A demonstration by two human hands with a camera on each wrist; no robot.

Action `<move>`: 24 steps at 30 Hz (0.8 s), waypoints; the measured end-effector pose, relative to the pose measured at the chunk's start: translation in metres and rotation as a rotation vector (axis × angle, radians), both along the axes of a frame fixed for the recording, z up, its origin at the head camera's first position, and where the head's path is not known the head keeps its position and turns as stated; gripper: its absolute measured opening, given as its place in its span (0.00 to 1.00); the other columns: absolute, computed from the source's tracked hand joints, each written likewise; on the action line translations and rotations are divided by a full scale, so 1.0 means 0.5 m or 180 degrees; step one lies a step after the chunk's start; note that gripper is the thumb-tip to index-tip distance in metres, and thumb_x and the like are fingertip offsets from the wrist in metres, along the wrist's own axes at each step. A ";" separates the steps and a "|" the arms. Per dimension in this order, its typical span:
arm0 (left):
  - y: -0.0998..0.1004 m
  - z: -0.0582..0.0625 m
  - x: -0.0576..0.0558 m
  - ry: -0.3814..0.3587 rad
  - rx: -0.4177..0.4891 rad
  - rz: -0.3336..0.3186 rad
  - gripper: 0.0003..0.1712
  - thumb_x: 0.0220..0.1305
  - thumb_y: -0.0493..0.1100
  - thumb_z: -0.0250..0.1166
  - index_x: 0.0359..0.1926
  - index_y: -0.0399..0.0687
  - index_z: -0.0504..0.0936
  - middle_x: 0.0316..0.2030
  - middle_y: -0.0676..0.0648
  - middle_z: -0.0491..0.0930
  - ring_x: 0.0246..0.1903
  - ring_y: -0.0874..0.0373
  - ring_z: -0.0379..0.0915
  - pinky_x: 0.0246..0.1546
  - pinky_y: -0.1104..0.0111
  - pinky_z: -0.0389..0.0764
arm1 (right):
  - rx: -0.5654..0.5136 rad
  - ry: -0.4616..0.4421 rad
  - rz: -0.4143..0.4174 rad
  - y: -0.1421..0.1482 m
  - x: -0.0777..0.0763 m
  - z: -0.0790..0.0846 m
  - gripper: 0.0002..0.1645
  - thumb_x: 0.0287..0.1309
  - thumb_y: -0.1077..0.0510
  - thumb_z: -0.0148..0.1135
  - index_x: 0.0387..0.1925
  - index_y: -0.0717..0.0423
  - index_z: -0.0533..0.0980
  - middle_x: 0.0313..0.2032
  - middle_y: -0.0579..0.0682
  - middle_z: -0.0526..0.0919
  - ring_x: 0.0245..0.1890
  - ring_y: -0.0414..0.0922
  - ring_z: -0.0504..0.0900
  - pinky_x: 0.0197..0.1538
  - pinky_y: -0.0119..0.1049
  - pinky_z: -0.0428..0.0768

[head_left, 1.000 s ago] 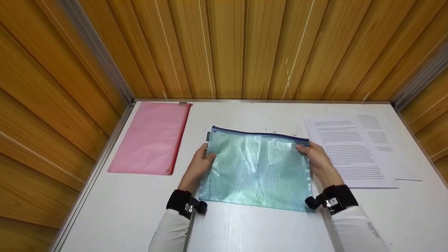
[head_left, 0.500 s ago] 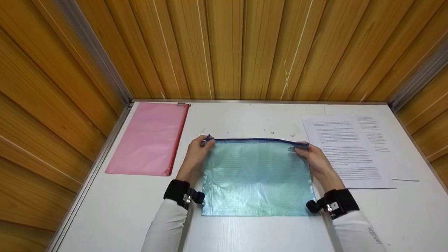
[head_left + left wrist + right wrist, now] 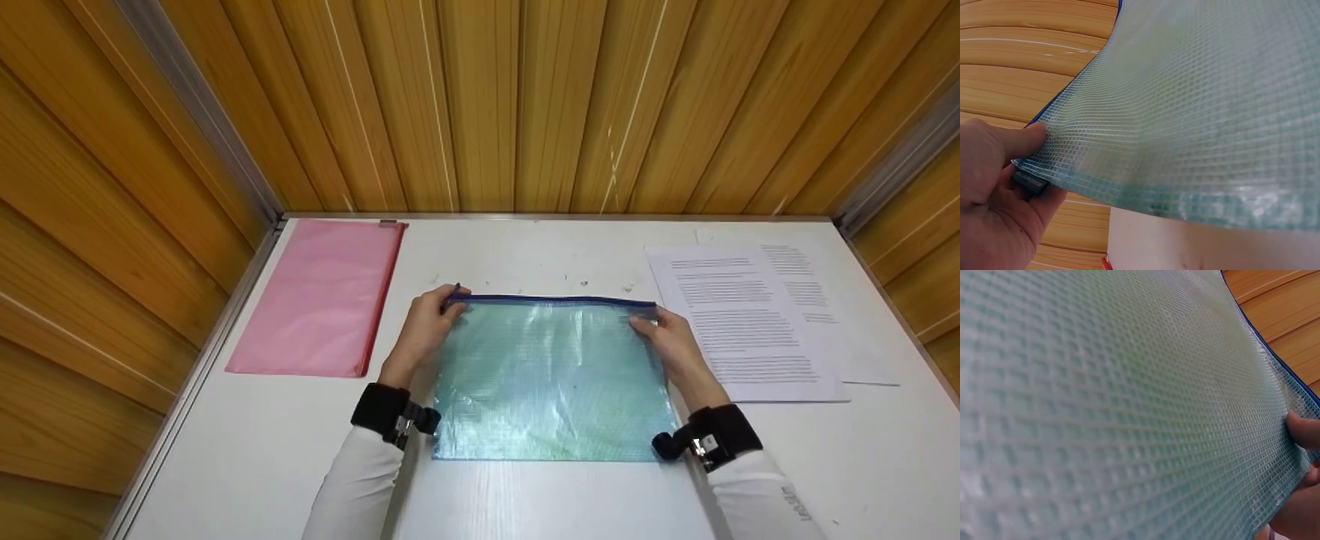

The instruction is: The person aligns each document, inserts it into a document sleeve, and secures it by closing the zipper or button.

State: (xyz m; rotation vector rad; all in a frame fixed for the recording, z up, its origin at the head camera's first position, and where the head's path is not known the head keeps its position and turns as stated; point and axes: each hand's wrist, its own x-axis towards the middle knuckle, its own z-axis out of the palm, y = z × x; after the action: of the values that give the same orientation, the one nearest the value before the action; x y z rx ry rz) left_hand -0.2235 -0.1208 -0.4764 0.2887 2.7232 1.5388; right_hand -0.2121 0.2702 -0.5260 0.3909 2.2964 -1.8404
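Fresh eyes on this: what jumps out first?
Probably the translucent teal mesh zip pouch, centre of the head view, held near its upper corners by the left hand and right hand. Next, the rectangular pink plastic zip folder to its left, then the white printed paper sheets to its right.

The pouch (image 3: 555,382) between the fingers (image 3: 1024,142) looks like glossy plastic with a gridded surface. Left of the fingers, the pink folder (image 3: 311,300) seems smooth plastic, softly shiny; to their right, the sheets (image 3: 739,322) are matt paper.

Illegible lettering: tag (image 3: 1030,181), sleeve (image 3: 766,496), pages (image 3: 739,330)
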 end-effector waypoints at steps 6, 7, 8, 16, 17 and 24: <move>0.010 0.022 0.006 0.0426 -0.0419 -0.0133 0.14 0.77 0.30 0.65 0.58 0.34 0.88 0.56 0.34 0.91 0.59 0.40 0.88 0.61 0.47 0.87 | 0.0340 -0.0082 -0.0049 -0.011 0.010 0.010 0.34 0.82 0.57 0.60 0.79 0.70 0.68 0.79 0.70 0.70 0.84 0.63 0.66 0.84 0.53 0.66; 0.012 0.025 0.007 0.0514 -0.0494 -0.0124 0.13 0.76 0.29 0.65 0.58 0.35 0.88 0.56 0.34 0.91 0.60 0.39 0.88 0.61 0.47 0.87 | 0.0416 -0.0079 -0.0089 -0.014 0.012 0.013 0.35 0.81 0.56 0.61 0.79 0.70 0.68 0.78 0.71 0.72 0.81 0.63 0.70 0.79 0.48 0.72; 0.013 0.027 0.008 0.0601 -0.0564 -0.0109 0.13 0.76 0.29 0.65 0.57 0.35 0.89 0.55 0.34 0.92 0.59 0.39 0.89 0.60 0.47 0.88 | 0.0486 -0.0051 -0.0137 -0.016 0.013 0.017 0.36 0.80 0.56 0.62 0.79 0.70 0.67 0.76 0.72 0.73 0.78 0.63 0.73 0.73 0.41 0.76; 0.021 0.044 0.011 0.1327 -0.0821 0.0012 0.11 0.75 0.26 0.65 0.52 0.34 0.90 0.50 0.36 0.93 0.54 0.40 0.92 0.54 0.51 0.91 | 0.0989 0.1038 -0.0391 -0.068 0.037 0.047 0.22 0.77 0.66 0.63 0.66 0.72 0.80 0.64 0.73 0.85 0.67 0.67 0.84 0.63 0.22 0.82; 0.023 0.046 0.011 0.1393 -0.0838 0.0023 0.11 0.75 0.25 0.65 0.52 0.34 0.90 0.50 0.36 0.93 0.53 0.40 0.92 0.53 0.51 0.92 | 0.1001 0.1105 -0.0273 -0.078 0.041 0.049 0.20 0.77 0.66 0.63 0.64 0.72 0.82 0.62 0.72 0.86 0.65 0.66 0.86 0.58 0.18 0.81; 0.032 0.062 0.019 0.1904 -0.1054 -0.0148 0.13 0.75 0.25 0.64 0.52 0.36 0.90 0.46 0.38 0.94 0.48 0.43 0.93 0.48 0.56 0.93 | 0.1004 0.0834 0.0913 -0.134 0.066 0.049 0.22 0.81 0.56 0.63 0.62 0.69 0.84 0.60 0.66 0.90 0.61 0.60 0.88 0.57 0.29 0.84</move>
State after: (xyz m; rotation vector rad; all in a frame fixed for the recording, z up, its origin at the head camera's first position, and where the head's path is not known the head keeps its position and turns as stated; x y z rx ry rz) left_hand -0.2140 -0.1046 -0.4454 0.9244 3.3071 1.0865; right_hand -0.1793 0.2032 -0.5016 -0.1489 2.6567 -1.4695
